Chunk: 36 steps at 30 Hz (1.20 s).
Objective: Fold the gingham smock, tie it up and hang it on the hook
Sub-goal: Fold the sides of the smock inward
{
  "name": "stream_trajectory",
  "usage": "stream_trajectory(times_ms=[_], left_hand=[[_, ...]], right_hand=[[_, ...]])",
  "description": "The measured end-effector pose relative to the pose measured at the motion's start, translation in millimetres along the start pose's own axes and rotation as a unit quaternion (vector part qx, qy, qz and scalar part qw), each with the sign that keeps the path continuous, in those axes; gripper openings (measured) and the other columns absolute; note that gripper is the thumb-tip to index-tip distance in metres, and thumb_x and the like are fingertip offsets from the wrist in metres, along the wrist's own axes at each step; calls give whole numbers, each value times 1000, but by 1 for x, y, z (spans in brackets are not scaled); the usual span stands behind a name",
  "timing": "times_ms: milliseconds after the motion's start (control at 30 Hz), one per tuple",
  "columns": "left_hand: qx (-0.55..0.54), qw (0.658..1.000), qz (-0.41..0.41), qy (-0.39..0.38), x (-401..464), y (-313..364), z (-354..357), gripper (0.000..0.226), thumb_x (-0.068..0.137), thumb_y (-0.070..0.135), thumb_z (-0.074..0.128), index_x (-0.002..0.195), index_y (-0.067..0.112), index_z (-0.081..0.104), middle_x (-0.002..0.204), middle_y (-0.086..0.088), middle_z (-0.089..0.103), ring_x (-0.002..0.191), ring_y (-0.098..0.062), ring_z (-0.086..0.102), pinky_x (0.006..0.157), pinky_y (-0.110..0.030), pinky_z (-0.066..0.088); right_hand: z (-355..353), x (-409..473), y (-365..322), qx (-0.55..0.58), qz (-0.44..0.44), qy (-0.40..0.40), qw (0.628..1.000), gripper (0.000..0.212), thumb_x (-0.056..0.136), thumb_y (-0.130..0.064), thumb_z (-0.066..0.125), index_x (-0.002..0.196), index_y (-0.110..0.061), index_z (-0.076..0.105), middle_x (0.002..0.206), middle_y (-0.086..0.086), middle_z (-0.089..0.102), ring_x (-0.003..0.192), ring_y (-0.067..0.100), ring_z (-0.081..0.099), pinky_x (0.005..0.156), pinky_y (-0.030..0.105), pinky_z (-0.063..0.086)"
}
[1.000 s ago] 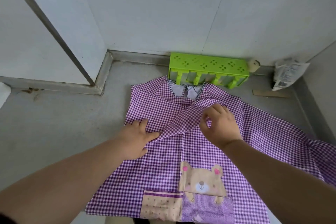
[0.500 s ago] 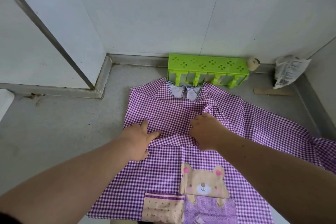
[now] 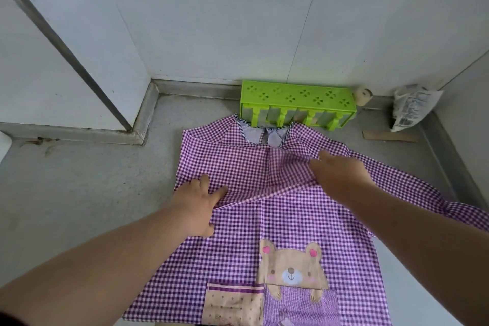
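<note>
Rightward since the earlier frame, right hand (image 3: 341, 174) smooths the folded sleeve, fingers hidden; left hand (image 3: 197, 202), fingers spread, pins the smock (image 3: 264, 219) on the floor (image 3: 79, 193), near the hook rack (image 3: 297, 106).

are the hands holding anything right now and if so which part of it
The left hand presses flat on the folded-over sleeve of the smock. The right hand rests at the fold's right end; whether its fingers pinch the cloth cannot be told.

Single head-worn wide-angle view, forward and steeply down, close above a grey floor (image 3: 79, 193) corner.
</note>
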<state>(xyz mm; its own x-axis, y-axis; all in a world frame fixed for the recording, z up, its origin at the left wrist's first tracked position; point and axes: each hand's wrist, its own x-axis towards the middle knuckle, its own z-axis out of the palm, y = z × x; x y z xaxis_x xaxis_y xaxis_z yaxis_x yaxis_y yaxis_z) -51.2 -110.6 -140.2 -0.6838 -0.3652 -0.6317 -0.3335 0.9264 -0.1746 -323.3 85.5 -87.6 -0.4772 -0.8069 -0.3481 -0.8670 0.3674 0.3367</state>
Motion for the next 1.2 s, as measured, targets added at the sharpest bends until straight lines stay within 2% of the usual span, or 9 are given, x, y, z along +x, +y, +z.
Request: stream_trajectory(times_ms=[67,133,267,433,600,733,900,1033,1200], left_hand=[[-7,1000,-9,4,0,0,0,120,82,73,65,167,33,-9,171,-23,8,150,-39,30,124,-51,32],[-12,1000,-13,3,1,2,-1,123,81,72,66,167,30,-11,172,-22,7,151,-39,28,124,-50,31],[-9,1000,-21,-16,0,6,-5,123,84,70,67,167,29,-14,174,-23,-6,158,-40,16,128,-52,22],[-30,999,-31,-31,3,3,-2,126,84,69,69,166,33,-20,173,-17,-24,162,-42,-4,131,-55,17],[-54,995,-56,-59,8,4,-7,130,81,67,75,165,36,-19,174,-16,-21,162,-43,-1,130,-56,22],[-5,999,42,-15,10,18,-28,127,82,47,83,166,39,-13,175,-8,-22,163,-37,1,129,-52,25],[-3,989,140,-46,15,62,-60,104,93,51,69,164,50,-7,178,-5,-3,159,-34,20,125,-50,33],[20,990,123,-70,21,90,-73,93,98,61,59,163,54,-7,175,-13,10,148,-38,41,114,-47,47],[63,987,106,-102,23,104,-77,89,99,66,54,165,52,-3,172,-14,12,144,-39,44,110,-47,51]], right_hand=[[-7,1,15,-26,2,82,996,27,98,-20,48,123,-25,54,115,2,53,100,25,61,74,40,48],[-2,0,21,-32,10,94,995,30,98,-24,45,126,-27,53,118,1,54,109,25,57,89,41,47],[34,-16,11,-14,12,-49,999,41,101,-26,46,141,-27,47,135,0,54,126,24,52,105,41,42],[47,-25,11,37,56,-52,996,41,96,-38,46,135,-28,54,134,-1,54,124,23,51,106,43,42],[52,-34,3,227,74,-82,968,47,100,-57,33,134,-36,58,140,-7,54,127,22,55,104,45,47],[65,-51,8,294,133,3,946,39,101,-48,38,124,-33,65,135,-7,58,124,22,56,102,42,45],[82,-88,32,356,313,-10,881,38,93,-39,52,127,-27,62,130,7,57,119,33,57,98,47,50],[120,-114,59,428,402,-120,800,36,82,-40,41,102,-17,59,104,10,67,89,31,67,87,48,58],[147,-144,79,466,466,-193,727,53,106,-40,40,140,-4,58,142,23,59,133,42,55,110,52,42]])
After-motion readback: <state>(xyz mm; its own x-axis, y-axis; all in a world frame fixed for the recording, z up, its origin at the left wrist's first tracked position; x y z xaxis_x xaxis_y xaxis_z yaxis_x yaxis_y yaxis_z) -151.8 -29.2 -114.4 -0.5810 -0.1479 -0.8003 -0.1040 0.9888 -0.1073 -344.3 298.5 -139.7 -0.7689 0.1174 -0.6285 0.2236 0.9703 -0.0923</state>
